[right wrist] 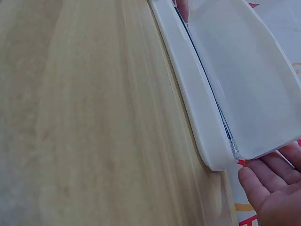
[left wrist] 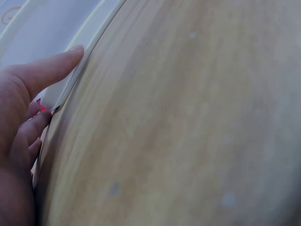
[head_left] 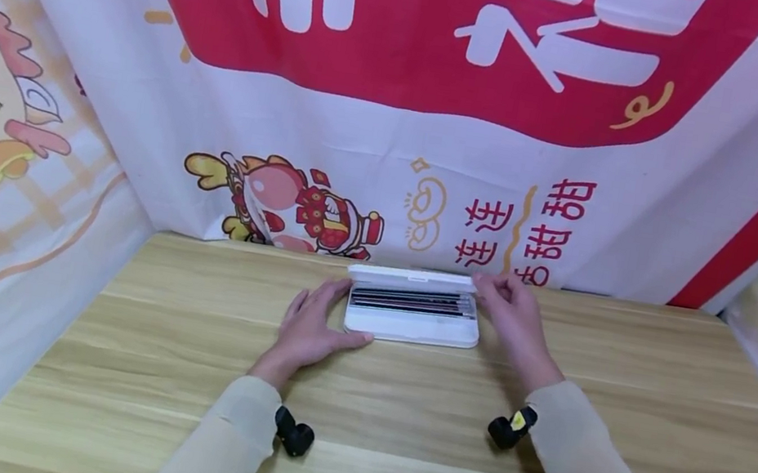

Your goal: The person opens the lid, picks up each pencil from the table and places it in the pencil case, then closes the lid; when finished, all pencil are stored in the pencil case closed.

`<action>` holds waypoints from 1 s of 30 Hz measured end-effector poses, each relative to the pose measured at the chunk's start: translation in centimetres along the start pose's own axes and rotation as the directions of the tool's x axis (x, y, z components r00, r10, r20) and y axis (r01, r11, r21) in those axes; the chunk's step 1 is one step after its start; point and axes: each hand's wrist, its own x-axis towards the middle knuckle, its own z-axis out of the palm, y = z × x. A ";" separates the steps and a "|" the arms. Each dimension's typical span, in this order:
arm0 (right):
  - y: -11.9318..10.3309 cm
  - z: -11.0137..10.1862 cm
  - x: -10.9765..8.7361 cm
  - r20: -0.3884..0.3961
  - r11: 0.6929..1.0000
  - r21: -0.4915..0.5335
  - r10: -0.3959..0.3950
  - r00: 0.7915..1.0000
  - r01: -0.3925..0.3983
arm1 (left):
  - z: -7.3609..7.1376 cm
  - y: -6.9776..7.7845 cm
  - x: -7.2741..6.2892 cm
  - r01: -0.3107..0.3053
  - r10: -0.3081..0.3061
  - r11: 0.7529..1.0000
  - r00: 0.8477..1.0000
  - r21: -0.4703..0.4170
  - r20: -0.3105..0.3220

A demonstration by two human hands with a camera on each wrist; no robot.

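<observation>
A white pencil case (head_left: pixel 412 327) lies near the table's back edge, its lid (head_left: pixel 411 279) raised on the far side. Several dark pencils (head_left: pixel 406 301) lie lengthwise inside. My left hand (head_left: pixel 312 331) holds the case's left end, thumb on the front edge and fingers round the side; the left wrist view shows that thumb (left wrist: pixel 56 68) against the white rim. At the right end, my right hand (head_left: pixel 511 315) has its fingers at the lid's corner. In the right wrist view, these fingers (right wrist: pixel 275 172) curl at the lid's end, partly behind it.
The wood-grain table (head_left: pixel 410 415) spreads in front of the case. Directly behind stands a white and red printed cloth (head_left: pixel 409 142), and another patterned cloth (head_left: pixel 12 154) hangs at the left. Small black devices (head_left: pixel 294 432) sit on both cuffs.
</observation>
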 end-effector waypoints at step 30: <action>2.4 -0.6 -2.9 0.200 0.909 -0.367 -0.132 0.971 0.199 | -0.4 -0.1 0.2 0.073 -0.066 0.983 0.997 -0.166 0.050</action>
